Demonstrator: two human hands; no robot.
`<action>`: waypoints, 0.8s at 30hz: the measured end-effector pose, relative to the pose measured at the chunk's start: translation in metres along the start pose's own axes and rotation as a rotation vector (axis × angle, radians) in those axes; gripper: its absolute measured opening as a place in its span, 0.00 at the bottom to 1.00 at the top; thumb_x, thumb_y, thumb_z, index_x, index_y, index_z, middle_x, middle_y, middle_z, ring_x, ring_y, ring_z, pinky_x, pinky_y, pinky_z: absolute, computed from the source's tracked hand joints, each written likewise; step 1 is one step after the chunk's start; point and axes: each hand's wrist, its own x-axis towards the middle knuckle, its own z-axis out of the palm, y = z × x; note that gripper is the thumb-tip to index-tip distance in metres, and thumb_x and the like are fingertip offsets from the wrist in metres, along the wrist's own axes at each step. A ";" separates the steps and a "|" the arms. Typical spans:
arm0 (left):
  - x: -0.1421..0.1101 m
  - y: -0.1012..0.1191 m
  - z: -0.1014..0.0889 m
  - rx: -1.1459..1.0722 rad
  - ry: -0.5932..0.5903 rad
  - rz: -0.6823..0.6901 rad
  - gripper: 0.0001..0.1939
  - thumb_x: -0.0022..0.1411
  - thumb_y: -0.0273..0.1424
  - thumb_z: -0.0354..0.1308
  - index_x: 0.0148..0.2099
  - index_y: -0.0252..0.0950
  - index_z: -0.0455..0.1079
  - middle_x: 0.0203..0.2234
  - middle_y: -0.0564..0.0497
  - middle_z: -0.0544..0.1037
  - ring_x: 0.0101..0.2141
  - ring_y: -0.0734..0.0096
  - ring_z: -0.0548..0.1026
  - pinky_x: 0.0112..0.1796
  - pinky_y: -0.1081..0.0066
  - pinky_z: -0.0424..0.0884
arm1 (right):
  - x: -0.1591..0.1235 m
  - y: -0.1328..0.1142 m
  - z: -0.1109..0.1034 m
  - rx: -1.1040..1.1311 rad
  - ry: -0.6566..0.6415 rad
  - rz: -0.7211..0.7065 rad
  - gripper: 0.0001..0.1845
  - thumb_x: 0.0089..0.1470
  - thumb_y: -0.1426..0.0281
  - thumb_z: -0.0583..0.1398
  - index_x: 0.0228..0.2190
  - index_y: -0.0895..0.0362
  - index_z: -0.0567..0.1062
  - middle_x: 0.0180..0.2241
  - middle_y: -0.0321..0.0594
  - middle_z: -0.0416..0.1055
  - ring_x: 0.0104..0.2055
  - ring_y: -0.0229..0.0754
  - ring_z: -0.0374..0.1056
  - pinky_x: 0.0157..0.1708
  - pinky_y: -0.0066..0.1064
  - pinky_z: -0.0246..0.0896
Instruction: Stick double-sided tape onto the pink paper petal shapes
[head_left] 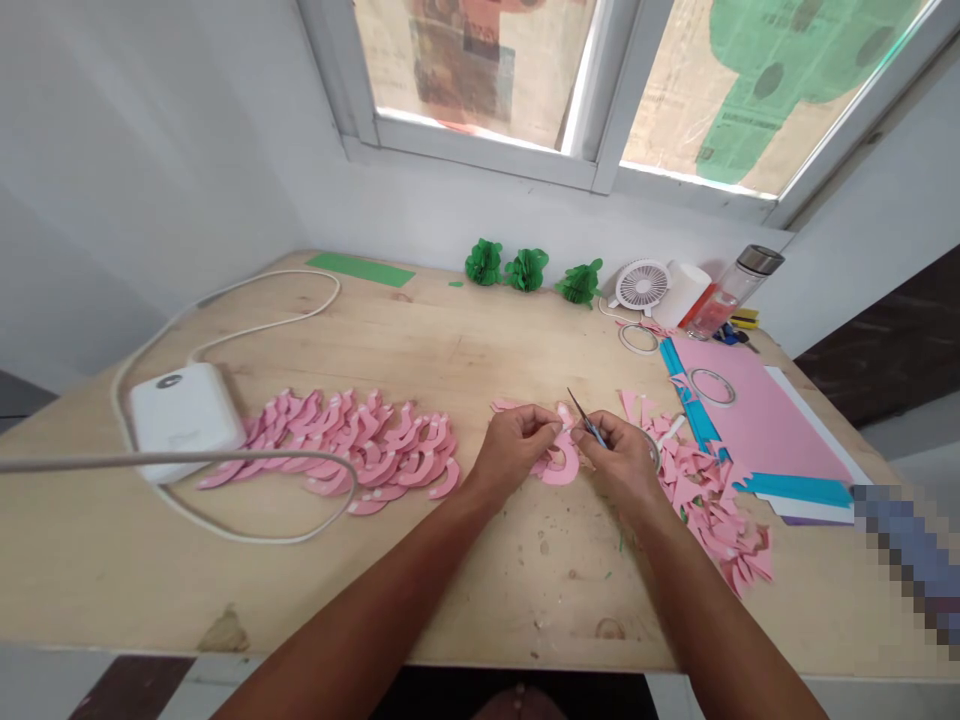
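In the middle of the table my left hand (517,440) is closed in a pinch, its fingertips at a small pink paper cutout (565,412). My right hand (619,455) is wrapped round a pair of scissors (587,418), blades pointing up and to the left; the handles are hidden in the fingers. The fingertips of both hands nearly meet. Just below them lies a curved pink paper piece (562,470). Left of my hands, many curved pink paper pieces (367,445) with white spots lie overlapping in rows. Pink paper scraps (705,500) are heaped beside my right forearm.
A white power box (184,420) with a looping cable sits on the left. Green paper ornaments (525,270) and a green strip (361,268) lie along the back. At right are a small fan (641,286), a glass bottle (735,295), tape rolls (711,387) and pink sheets (780,420).
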 end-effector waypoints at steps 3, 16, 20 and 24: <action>0.000 -0.002 -0.001 -0.007 -0.011 0.033 0.07 0.47 0.30 0.60 0.30 0.32 0.68 0.18 0.53 0.73 0.19 0.76 0.72 0.18 0.79 0.64 | -0.001 -0.002 0.000 -0.029 0.027 0.003 0.12 0.43 0.61 0.59 0.23 0.58 0.69 0.16 0.29 0.56 0.18 0.31 0.50 0.17 0.24 0.42; -0.002 -0.008 -0.003 0.115 0.051 0.225 0.15 0.51 0.29 0.56 0.43 0.34 0.64 0.20 0.56 0.72 0.21 0.77 0.71 0.22 0.79 0.64 | -0.002 -0.003 -0.001 -0.021 0.039 -0.021 0.11 0.43 0.61 0.59 0.23 0.57 0.70 0.17 0.29 0.56 0.18 0.31 0.49 0.18 0.24 0.42; -0.003 -0.005 -0.002 0.089 0.067 0.237 0.17 0.51 0.29 0.56 0.45 0.35 0.62 0.22 0.55 0.73 0.24 0.74 0.74 0.25 0.77 0.68 | -0.002 -0.004 0.000 0.012 -0.031 -0.020 0.11 0.42 0.62 0.59 0.23 0.58 0.70 0.17 0.29 0.57 0.19 0.32 0.51 0.19 0.24 0.45; -0.004 -0.002 0.000 0.050 0.042 0.216 0.17 0.51 0.28 0.56 0.45 0.34 0.62 0.23 0.54 0.73 0.25 0.72 0.75 0.26 0.76 0.69 | 0.000 -0.001 0.001 0.064 -0.049 -0.024 0.10 0.43 0.63 0.59 0.24 0.57 0.69 0.18 0.30 0.60 0.20 0.33 0.54 0.20 0.25 0.47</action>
